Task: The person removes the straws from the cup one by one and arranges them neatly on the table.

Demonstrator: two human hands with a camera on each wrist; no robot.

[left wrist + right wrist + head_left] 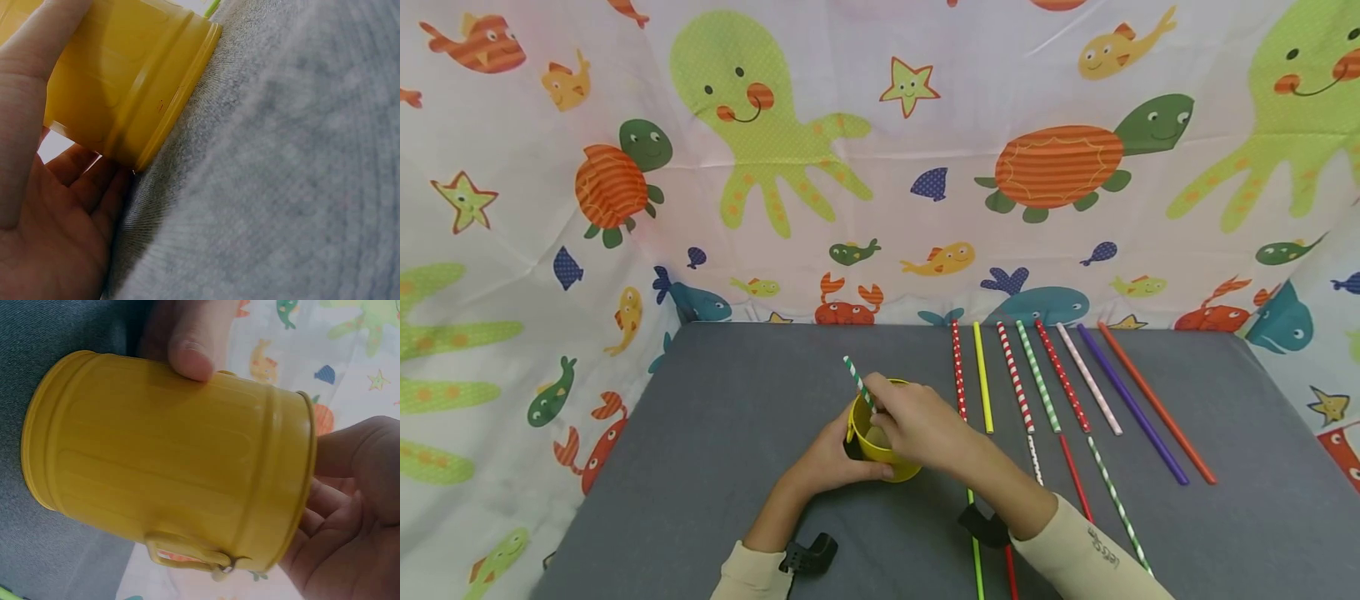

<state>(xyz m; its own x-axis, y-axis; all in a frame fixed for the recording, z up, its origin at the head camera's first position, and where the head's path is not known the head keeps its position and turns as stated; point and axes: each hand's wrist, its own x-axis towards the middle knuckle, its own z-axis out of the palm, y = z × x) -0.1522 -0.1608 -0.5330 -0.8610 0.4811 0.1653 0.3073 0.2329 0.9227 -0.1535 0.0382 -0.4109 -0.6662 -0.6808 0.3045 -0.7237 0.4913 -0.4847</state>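
Observation:
A small yellow cup [891,468] with ribbed sides and a small side handle [187,553] stands upright on the grey table. My left hand [835,458] holds it, thumb along the near side and fingers around the left. In the left wrist view the left hand [56,231] curves about the cup [125,75]. Over the cup's mouth, my right hand [917,421] pinches a green-and-white striped straw [854,375]. The straw leans to the left and its lower end is hidden by the cup and fingers. In the right wrist view the right hand [356,512] is at the rim.
Right of the cup lie several straws in rows, among them a yellow one [982,379], a purple one [1131,404] and an orange one [1157,402]. My right forearm crosses above some of them. A sea-animal cloth [880,167] hangs behind the grey table [745,383].

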